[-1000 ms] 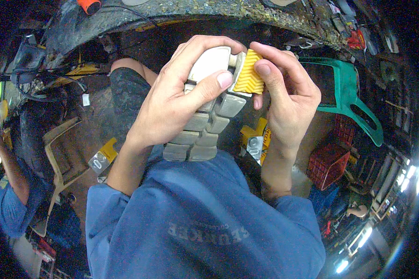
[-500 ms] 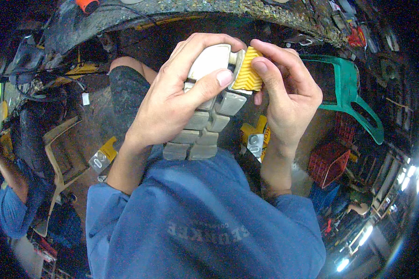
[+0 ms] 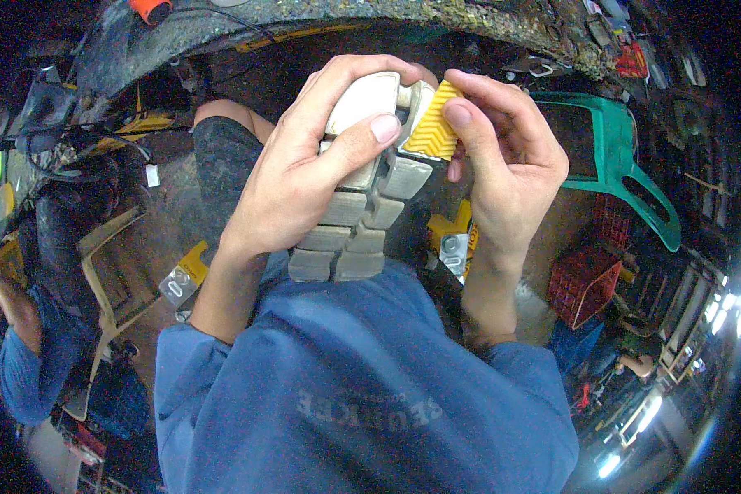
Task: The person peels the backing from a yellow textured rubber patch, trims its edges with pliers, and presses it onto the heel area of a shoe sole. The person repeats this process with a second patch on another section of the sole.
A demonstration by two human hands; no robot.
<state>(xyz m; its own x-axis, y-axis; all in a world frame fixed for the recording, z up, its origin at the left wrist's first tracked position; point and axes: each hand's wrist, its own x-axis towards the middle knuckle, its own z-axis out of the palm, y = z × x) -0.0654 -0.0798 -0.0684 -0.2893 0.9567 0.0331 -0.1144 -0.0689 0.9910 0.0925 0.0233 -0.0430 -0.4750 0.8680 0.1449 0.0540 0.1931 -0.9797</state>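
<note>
A shoe with a worn, segmented white-grey sole (image 3: pixel 363 212) is held sole-up in front of my chest. My left hand (image 3: pixel 305 165) wraps round its far end, the thumb pressed across the sole. A small yellow rubber tread piece (image 3: pixel 433 132) with a zigzag pattern sits at the sole's right far edge, tilted against it. My right hand (image 3: pixel 506 156) pinches that piece between thumb and index finger. Its other fingers curl behind, partly hidden. The shoe's upper is out of sight beneath the sole.
Along the far side runs a grimy workbench (image 3: pixel 321 20). To the right stand a green plastic chair (image 3: pixel 609 148) and a red crate (image 3: pixel 583 284). Yellow-and-metal pieces (image 3: pixel 183 276) lie low on both sides. A co-worker's arm (image 3: pixel 16 309) shows at the far left, near a beige chair (image 3: pixel 99 288).
The yellow tread piece has tilted and shifted slightly left over the sole's edge. The shoe and my left hand have moved a little left, and my right hand follows slightly.
</note>
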